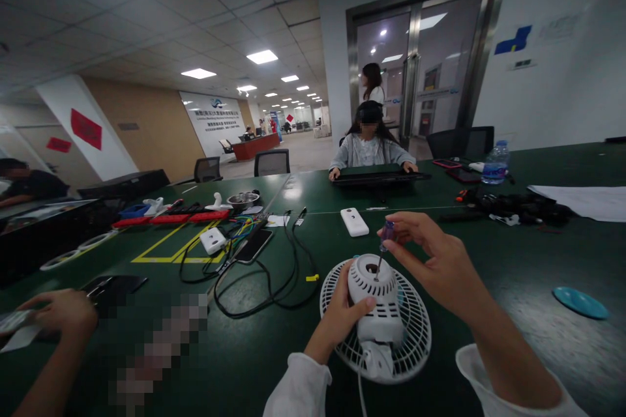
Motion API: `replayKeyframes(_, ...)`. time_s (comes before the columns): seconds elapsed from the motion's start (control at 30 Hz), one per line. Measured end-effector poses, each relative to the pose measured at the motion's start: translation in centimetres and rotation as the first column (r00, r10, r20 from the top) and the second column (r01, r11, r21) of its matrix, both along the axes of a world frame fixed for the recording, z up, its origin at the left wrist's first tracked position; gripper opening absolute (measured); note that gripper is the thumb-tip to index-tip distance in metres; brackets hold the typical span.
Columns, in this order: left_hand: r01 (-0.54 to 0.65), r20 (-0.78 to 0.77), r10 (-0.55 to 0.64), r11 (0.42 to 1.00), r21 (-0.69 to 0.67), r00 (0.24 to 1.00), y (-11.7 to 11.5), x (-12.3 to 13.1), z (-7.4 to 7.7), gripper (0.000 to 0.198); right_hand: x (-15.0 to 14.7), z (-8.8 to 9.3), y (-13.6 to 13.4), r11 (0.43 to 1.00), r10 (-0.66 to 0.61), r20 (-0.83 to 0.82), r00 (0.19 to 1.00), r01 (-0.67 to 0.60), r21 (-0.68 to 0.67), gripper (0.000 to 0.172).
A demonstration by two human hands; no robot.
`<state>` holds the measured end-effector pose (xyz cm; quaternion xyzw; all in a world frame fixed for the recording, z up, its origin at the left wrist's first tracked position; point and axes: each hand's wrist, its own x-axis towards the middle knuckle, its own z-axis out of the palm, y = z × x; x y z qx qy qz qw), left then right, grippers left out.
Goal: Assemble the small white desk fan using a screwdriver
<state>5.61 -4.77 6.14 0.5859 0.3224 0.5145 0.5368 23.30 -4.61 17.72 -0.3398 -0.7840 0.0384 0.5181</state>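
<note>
A white electric fan lies grille down on the green table, its motor housing facing up. My left hand wraps around the left side of that housing, thumb across its front. Above it, my right hand pinches the purple translucent handle of a screwdriver. The screwdriver stands nearly upright, its thin shaft reaching down to the top of the housing beside a dark round hole. The tip is too small to tell whether it sits in a screw. A white cord runs from the fan toward me.
Behind the fan lies a white box-shaped device. Black cables and a phone are to the left. A turquoise oval piece and a water bottle are at right. Another person's hand is at lower left; a person sits opposite.
</note>
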Motion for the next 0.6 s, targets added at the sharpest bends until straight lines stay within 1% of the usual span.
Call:
replayKeyframes(0.17,-0.002,0.008,0.002,1.000,0.013,1.000,0.00,-0.08,-0.25,0.082,-0.05,0.20,-0.12,1.000,0.007,0.004,1.000,-0.007,-0.018,0.026)
replayKeyframes(0.27,-0.004,0.006,0.004,1.000,0.010,1.000,0.03,-0.06,-0.27,0.081,-0.19,0.29,-0.15,1.000,0.011,0.000,1.000,-0.011,-0.005,0.025)
replayKeyframes(0.43,0.007,0.014,-0.008,1.000,0.006,1.000,0.05,-0.05,-0.25,0.083,-0.45,0.34,-0.17,0.999,-0.015,0.037,0.999,0.013,0.052,0.028)
replayKeyframes(0.6,-0.013,-0.006,0.013,1.000,0.011,1.000,0.05,-0.07,-0.19,0.085,-0.76,0.59,-0.33,0.992,0.019,0.073,0.997,-0.028,0.122,0.024)
